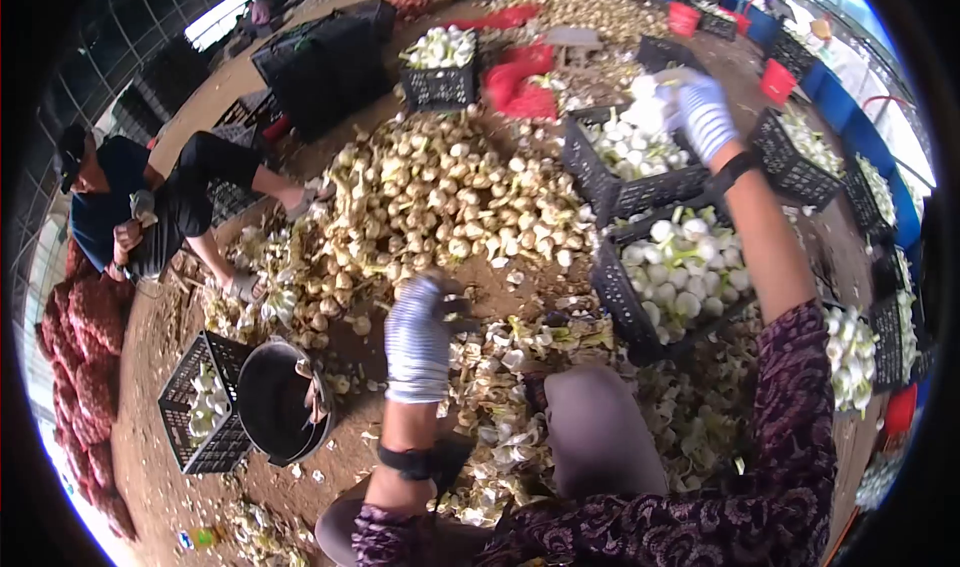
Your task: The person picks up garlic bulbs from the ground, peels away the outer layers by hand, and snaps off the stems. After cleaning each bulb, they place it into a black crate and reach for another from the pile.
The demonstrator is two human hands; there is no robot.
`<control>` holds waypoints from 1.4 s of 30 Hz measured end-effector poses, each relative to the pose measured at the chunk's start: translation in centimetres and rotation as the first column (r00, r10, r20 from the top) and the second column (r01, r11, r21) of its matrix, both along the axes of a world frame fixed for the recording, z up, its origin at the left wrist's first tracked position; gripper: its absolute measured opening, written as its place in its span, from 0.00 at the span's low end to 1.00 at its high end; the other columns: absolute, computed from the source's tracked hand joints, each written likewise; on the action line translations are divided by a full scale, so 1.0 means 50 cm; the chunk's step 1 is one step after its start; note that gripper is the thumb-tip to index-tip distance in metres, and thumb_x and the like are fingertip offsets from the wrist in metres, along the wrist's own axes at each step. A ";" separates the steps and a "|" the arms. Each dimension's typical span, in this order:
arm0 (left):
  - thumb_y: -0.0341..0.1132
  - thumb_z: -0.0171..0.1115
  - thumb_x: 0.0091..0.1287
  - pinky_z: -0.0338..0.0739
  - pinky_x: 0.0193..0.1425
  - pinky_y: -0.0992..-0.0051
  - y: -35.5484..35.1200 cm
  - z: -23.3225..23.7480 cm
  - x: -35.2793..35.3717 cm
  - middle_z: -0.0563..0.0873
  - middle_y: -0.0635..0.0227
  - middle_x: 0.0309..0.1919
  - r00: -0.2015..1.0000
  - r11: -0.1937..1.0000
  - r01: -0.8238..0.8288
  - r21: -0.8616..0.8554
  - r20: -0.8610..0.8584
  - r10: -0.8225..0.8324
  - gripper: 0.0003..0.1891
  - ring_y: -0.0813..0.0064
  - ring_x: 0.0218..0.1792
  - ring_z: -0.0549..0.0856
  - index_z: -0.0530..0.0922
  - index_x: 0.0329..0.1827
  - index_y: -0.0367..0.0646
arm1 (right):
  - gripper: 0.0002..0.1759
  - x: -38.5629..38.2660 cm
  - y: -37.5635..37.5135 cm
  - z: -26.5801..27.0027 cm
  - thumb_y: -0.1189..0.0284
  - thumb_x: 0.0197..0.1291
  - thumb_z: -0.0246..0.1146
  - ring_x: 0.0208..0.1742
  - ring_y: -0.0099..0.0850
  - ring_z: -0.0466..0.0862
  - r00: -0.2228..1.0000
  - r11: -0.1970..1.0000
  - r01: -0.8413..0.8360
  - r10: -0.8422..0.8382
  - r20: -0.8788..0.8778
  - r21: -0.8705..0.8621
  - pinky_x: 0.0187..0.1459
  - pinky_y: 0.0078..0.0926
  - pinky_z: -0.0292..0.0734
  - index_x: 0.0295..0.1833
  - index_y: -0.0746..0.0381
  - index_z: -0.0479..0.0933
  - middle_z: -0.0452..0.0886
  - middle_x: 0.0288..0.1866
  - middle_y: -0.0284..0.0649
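Note:
My left hand [420, 337], in a striped white-and-grey glove, is over the floor at the near edge of a heap of untrimmed garlic bulbs [440, 197]. Its dark fingers look apart, slightly blurred, and I see nothing between them. At the upper right, my right hand [700, 112], gloved alike, is above a black crate [625, 199] of white, cleaned garlic. A pale garlic bulb [650, 97] shows at its fingertips, smeared by motion; the fingers look closed on it. Nearer me stands another crate [635, 317] filled with cleaned bulbs.
Peelings [500, 407] cover the ground around my knees. Left are a black bucket [285, 402] and a tilted crate [195, 447] with some garlic. A seated person [120, 187] works beside red mesh sacks [85, 357]. More garlic crates [800, 167] line the right side.

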State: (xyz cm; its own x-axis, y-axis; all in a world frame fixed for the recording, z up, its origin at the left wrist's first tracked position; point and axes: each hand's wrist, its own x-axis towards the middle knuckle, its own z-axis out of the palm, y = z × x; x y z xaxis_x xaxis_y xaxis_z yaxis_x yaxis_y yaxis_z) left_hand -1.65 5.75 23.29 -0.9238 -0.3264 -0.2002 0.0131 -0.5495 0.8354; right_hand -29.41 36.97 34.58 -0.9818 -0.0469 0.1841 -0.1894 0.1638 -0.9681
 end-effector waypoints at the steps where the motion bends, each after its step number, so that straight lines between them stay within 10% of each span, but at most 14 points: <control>1: 0.43 0.57 0.63 0.78 0.30 0.64 0.000 -0.054 -0.014 0.81 0.65 0.30 0.996 0.999 -0.009 0.037 0.087 0.005 0.11 0.67 0.31 0.81 0.77 0.37 0.44 | 0.14 -0.056 0.024 -0.021 0.81 0.52 0.63 0.27 0.26 0.80 0.995 0.995 0.080 -0.084 -0.059 -0.059 0.22 0.25 0.77 0.46 0.62 0.79 0.80 0.30 0.40; 4: 0.41 0.54 0.65 0.78 0.29 0.61 -0.016 -0.204 -0.034 0.82 0.61 0.30 0.961 0.986 -0.028 0.166 0.274 -0.019 0.12 0.63 0.28 0.82 0.76 0.41 0.42 | 0.20 -0.159 0.016 -0.100 0.79 0.53 0.62 0.25 0.25 0.77 0.915 0.933 0.357 -0.337 -0.220 0.055 0.24 0.22 0.75 0.54 0.61 0.74 0.80 0.35 0.39; 6: 0.41 0.52 0.66 0.77 0.29 0.61 -0.034 -0.300 -0.048 0.82 0.60 0.30 0.930 0.958 -0.023 0.287 0.358 -0.085 0.12 0.62 0.29 0.82 0.75 0.43 0.41 | 0.15 -0.189 -0.030 -0.235 0.77 0.52 0.61 0.24 0.23 0.75 0.952 0.962 0.175 -0.111 -0.286 0.210 0.23 0.21 0.72 0.48 0.61 0.78 0.80 0.33 0.36; 8: 0.40 0.51 0.66 0.78 0.29 0.60 -0.044 -0.346 -0.062 0.83 0.60 0.31 0.911 0.950 0.002 0.313 0.391 -0.131 0.11 0.61 0.29 0.83 0.76 0.42 0.41 | 0.12 -0.126 -0.141 -0.358 0.76 0.52 0.61 0.28 0.24 0.78 0.990 0.993 -0.100 0.093 0.109 0.063 0.28 0.23 0.74 0.45 0.62 0.78 0.80 0.33 0.35; 9: 0.39 0.51 0.66 0.78 0.29 0.60 -0.052 -0.363 -0.071 0.83 0.60 0.31 0.906 0.946 0.018 0.324 0.396 -0.153 0.11 0.61 0.29 0.83 0.76 0.42 0.41 | 0.11 -0.117 -0.192 -0.453 0.78 0.52 0.61 0.31 0.25 0.79 0.975 0.949 -0.135 0.178 -0.132 0.286 0.34 0.23 0.75 0.43 0.62 0.79 0.80 0.34 0.36; 14: 0.33 0.52 0.65 0.81 0.27 0.62 -0.117 -0.390 -0.099 0.83 0.60 0.31 0.871 0.973 0.004 0.231 0.478 -0.117 0.11 0.64 0.28 0.83 0.76 0.46 0.37 | 0.13 -0.078 -0.426 -0.698 0.76 0.48 0.66 0.33 0.29 0.79 0.844 0.961 -0.272 0.217 0.491 0.043 0.38 0.25 0.75 0.41 0.65 0.79 0.81 0.32 0.37; 19: 0.30 0.53 0.62 0.83 0.26 0.68 -0.191 -0.447 -0.073 0.82 0.59 0.31 0.870 0.979 -0.063 0.194 0.492 -0.041 0.14 0.66 0.25 0.84 0.75 0.49 0.34 | 0.28 -0.163 -0.570 -0.751 0.59 0.50 0.65 0.53 0.44 0.77 0.975 0.692 -0.211 0.197 0.099 0.690 0.54 0.38 0.71 0.58 0.55 0.71 0.77 0.54 0.47; 24: 0.30 0.53 0.63 0.83 0.28 0.68 -0.221 -0.493 -0.044 0.83 0.60 0.31 0.843 0.981 -0.071 0.183 0.537 -0.039 0.13 0.68 0.26 0.84 0.75 0.48 0.34 | 0.26 -0.200 -0.603 -0.856 0.63 0.53 0.61 0.49 0.42 0.80 0.925 0.441 -0.379 0.192 0.326 0.813 0.52 0.35 0.74 0.60 0.54 0.70 0.80 0.50 0.45; 28: 0.30 0.53 0.62 0.81 0.33 0.73 -0.222 -0.506 -0.077 0.83 0.60 0.31 0.829 0.995 -0.027 0.098 0.558 -0.032 0.09 0.71 0.27 0.82 0.77 0.42 0.35 | 0.22 -0.129 -0.544 -0.902 0.78 0.54 0.58 0.39 0.33 0.83 0.885 0.813 -0.382 0.186 0.426 0.439 0.44 0.25 0.79 0.56 0.54 0.75 0.82 0.48 0.41; 34: 0.25 0.59 0.59 0.76 0.45 0.78 -0.187 -0.471 -0.149 0.80 0.64 0.46 0.943 0.991 0.127 0.033 0.306 -0.131 0.24 0.76 0.41 0.80 0.66 0.60 0.33 | 0.11 0.040 -0.456 -0.786 0.83 0.50 0.61 0.29 0.16 0.76 0.709 0.797 -0.594 0.581 0.399 -0.105 0.31 0.13 0.73 0.41 0.65 0.80 0.80 0.29 0.31; 36: 0.24 0.63 0.56 0.75 0.50 0.75 -0.156 -0.480 -0.160 0.72 0.63 0.57 0.954 0.987 0.155 -0.048 0.267 -0.137 0.34 0.73 0.49 0.77 0.59 0.66 0.37 | 0.10 0.077 -0.444 -0.736 0.82 0.50 0.63 0.41 0.23 0.82 0.594 0.687 -0.715 0.693 0.408 -0.128 0.44 0.20 0.77 0.41 0.66 0.79 0.83 0.40 0.37; 41: 0.22 0.69 0.47 0.71 0.58 0.72 -0.109 -0.487 -0.156 0.70 0.66 0.52 0.963 0.970 0.237 -0.046 0.143 -0.228 0.35 0.73 0.53 0.73 0.64 0.61 0.39 | 0.19 0.151 -0.425 -0.718 0.74 0.53 0.63 0.42 0.25 0.81 0.590 0.714 -0.431 0.685 0.427 -0.551 0.47 0.21 0.76 0.52 0.67 0.75 0.82 0.41 0.37; 42: 0.21 0.69 0.48 0.72 0.57 0.72 -0.099 -0.465 -0.156 0.72 0.65 0.52 0.970 0.983 0.178 0.049 0.158 -0.183 0.34 0.73 0.52 0.74 0.64 0.60 0.38 | 0.24 0.162 -0.425 -0.666 0.66 0.56 0.62 0.30 0.14 0.77 0.547 0.760 -0.336 0.638 0.541 -0.556 0.26 0.11 0.73 0.57 0.66 0.71 0.80 0.38 0.33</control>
State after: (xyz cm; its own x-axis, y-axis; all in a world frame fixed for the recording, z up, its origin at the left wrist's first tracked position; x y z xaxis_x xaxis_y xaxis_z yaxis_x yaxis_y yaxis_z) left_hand -9.47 0.80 0.02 -0.9215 -0.1473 -0.3593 -0.2221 -0.5591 0.7988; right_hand -21.32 15.70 1.26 -0.6627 -0.6397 -0.3892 0.5834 -0.1152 -0.8040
